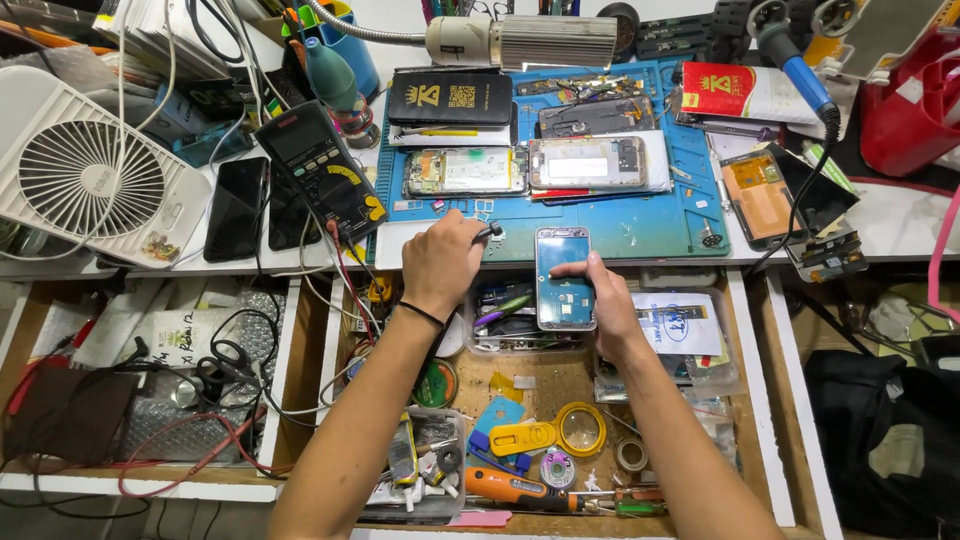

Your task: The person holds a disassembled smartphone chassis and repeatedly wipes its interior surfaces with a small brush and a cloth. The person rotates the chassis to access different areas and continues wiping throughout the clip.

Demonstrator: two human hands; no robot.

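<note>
Head view — right hand grips phone, left hand grips a dark tool.

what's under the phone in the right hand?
The phone in the right hand sits over a clear plastic tray in the open drawer; pens show beside it. What lies directly beneath is covered.
</note>
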